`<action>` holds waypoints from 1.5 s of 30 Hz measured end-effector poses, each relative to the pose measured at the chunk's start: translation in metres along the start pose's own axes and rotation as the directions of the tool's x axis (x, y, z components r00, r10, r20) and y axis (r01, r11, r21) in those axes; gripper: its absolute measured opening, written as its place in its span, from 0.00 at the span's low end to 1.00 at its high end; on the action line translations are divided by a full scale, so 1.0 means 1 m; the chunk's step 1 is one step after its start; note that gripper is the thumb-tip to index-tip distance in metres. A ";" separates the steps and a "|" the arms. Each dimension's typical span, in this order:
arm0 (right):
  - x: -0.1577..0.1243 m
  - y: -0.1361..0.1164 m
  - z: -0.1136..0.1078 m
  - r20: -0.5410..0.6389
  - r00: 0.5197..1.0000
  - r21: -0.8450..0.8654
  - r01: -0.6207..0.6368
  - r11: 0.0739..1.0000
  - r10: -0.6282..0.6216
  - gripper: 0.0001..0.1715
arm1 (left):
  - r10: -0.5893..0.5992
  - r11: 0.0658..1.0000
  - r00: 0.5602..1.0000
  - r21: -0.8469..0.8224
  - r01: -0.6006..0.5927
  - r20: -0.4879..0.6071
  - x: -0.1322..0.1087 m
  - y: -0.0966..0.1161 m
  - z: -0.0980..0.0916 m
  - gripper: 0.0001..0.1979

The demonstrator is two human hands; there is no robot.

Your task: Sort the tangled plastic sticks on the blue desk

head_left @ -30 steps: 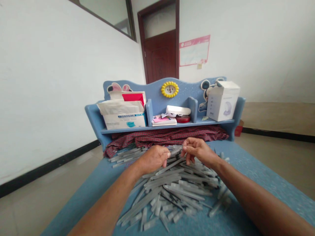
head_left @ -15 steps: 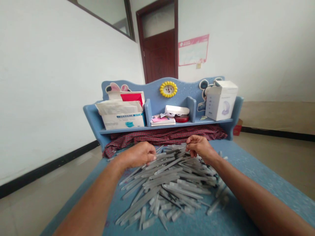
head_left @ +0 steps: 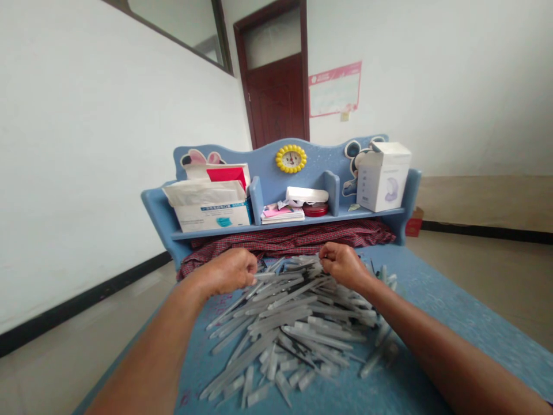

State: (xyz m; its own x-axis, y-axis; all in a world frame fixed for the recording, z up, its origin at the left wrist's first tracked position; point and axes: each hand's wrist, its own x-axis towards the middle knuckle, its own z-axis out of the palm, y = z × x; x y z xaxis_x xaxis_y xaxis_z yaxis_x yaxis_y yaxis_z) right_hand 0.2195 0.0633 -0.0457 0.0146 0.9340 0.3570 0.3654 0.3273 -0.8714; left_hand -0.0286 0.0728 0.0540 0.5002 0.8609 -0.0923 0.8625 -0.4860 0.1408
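A heap of slim, grey-white translucent pen-like tubes [head_left: 280, 317] is spread over the blue tabletop [head_left: 466, 323]. At the heap's far left edge, my left hand [head_left: 233, 270] is closed, its thumb and fingers pinching what looks like the end of a translucent tube [head_left: 264, 276]. My right hand [head_left: 341, 265] is also closed, fingertips together over the far side of the heap. What it pinches, if anything, is too small and hidden to name. Short cap-like pieces [head_left: 259, 395] lie at the near edge. More pieces lie beneath my right forearm, partly blurred.
A blue shelf [head_left: 259, 230] stands along the table's back, with a mask box [head_left: 211, 213], a stack of papers [head_left: 283, 216], a red round tin [head_left: 316, 209] and a white box [head_left: 382, 178]. Folded checked cloth [head_left: 294, 239] lies under it.
My left hand has drawn a little to the left, away from the heap's middle. My right hand's fingers have curled in more. The view has shifted slightly.
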 end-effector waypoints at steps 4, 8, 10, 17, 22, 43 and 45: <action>-0.005 -0.009 0.000 0.021 0.987 -0.323 0.160 0.933 -0.162 0.11 | 0.002 1.000 1.000 0.009 -0.002 -0.003 -0.004 0.002 -0.004 0.04; -0.007 -0.012 0.002 0.047 0.977 -0.555 0.197 0.808 -0.206 0.15 | -0.029 0.999 1.000 0.042 0.029 -0.011 -0.007 -0.002 -0.008 0.03; -0.007 -0.012 0.001 -0.001 0.983 -0.571 0.150 0.807 -0.184 0.15 | -0.062 0.996 0.998 0.065 0.063 -0.015 -0.008 -0.009 -0.010 0.03; 0.006 0.007 -0.015 -0.156 0.986 -0.468 -0.020 0.884 -0.060 0.10 | -0.044 0.997 0.998 0.059 0.046 -0.049 -0.008 -0.009 -0.011 0.03; 0.016 0.027 -0.020 -0.150 0.989 -0.412 -0.072 0.908 0.011 0.14 | 0.042 0.995 0.986 -0.078 -0.055 -0.161 -0.002 0.010 0.000 0.07; -0.033 -0.058 0.015 0.430 0.893 0.155 0.076 0.985 -0.137 0.25 | -0.153 -0.391 0.906 -0.818 -0.422 -0.394 0.004 0.072 0.034 0.05; -0.037 -0.062 0.019 0.440 0.889 0.207 0.035 0.978 -0.125 0.25 | -0.154 -0.413 0.907 -0.808 -0.420 -0.393 0.004 0.079 0.037 0.04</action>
State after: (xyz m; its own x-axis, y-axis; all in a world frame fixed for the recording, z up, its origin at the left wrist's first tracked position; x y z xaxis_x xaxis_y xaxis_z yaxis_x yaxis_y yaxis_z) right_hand 0.1785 0.0108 -0.0108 -0.4418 0.8529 0.2782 0.1648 0.3820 -0.9093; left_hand 0.0449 0.0325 0.0284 0.2909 0.9143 0.2818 -0.6283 -0.0396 0.7770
